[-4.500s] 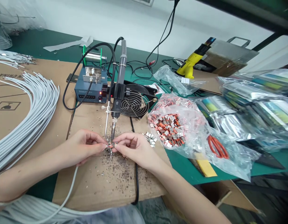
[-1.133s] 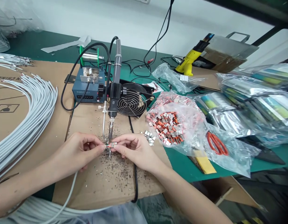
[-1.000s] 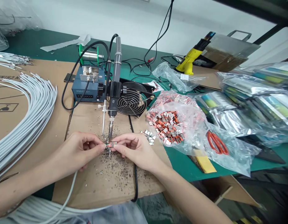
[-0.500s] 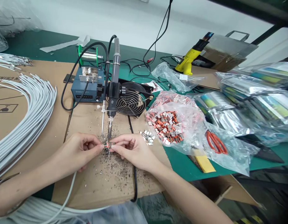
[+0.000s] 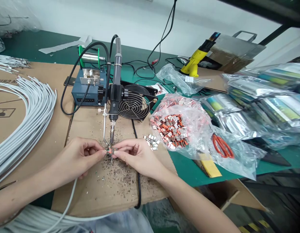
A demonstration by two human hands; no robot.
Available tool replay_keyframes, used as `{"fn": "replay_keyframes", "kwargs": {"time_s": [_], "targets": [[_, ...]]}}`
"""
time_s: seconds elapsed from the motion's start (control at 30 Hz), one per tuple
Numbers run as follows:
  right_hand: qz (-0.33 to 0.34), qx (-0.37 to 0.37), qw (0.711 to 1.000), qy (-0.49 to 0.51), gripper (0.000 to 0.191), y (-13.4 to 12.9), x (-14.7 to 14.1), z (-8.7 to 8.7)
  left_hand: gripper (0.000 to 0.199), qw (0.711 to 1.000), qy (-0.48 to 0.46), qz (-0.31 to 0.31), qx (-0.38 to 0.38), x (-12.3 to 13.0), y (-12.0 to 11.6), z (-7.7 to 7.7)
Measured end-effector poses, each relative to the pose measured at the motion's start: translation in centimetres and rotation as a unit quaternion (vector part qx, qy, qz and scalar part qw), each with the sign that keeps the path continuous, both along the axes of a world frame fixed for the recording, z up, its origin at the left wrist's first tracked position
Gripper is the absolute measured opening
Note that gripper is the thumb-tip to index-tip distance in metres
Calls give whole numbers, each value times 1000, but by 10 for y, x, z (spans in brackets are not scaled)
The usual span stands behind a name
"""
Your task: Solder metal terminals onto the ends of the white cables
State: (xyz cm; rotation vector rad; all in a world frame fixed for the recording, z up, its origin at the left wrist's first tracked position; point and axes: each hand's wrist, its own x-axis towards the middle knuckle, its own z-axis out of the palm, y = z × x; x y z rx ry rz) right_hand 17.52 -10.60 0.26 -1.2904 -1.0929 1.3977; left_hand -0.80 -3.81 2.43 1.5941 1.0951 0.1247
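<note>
My left hand (image 5: 85,157) pinches the end of a white cable (image 5: 71,197), which runs down from under the palm. Between finger and thumb my right hand (image 5: 136,157) grips a small USB connector (image 5: 112,150) with an orange-red insert and a metal shell. Cable end and connector meet right under the tip of a soldering iron (image 5: 112,134), clamped upright in a stand. A thin metal feed tube (image 5: 104,126) comes down beside the iron to the same spot. Fine wires at the joint are too small to make out.
Behind stand a blue soldering unit (image 5: 85,92) with a solder spool (image 5: 90,57) and a fan (image 5: 134,106). A bag of connectors (image 5: 173,131), orange-handled tool (image 5: 223,146) and yellow heat gun (image 5: 195,61) lie right. Cable bundles (image 5: 35,113) lie left; solder debris (image 5: 123,174) litters the cardboard.
The whole view has shifted slightly, so everything sits a little further left. Both hands keep their pinch on the cable and connector beneath the iron.
</note>
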Motion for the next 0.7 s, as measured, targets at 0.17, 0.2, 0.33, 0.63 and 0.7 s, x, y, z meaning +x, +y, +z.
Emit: {"fn": "replay_keyframes", "kwargs": {"time_s": [0.17,0.2,0.33,0.63,0.7], "targets": [[13,-5,1000,-13,13,-1,1,-1,36,1000,6,-14,-2,-2,0,-6],[16,-7,1000,-11,13,-1,2,0,36,1000,2,-22,11,-3,0,-7],[33,-9,999,-4,16,-2,4,1,35,996,-11,-51,69,-5,0,-7],[102,19,995,0,23,-7,14,3,33,996,-8,-90,-21,-5,-8,1],[132,55,989,-37,22,-21,20,10,35,995,-7,-91,-47,-6,-23,6]]}}
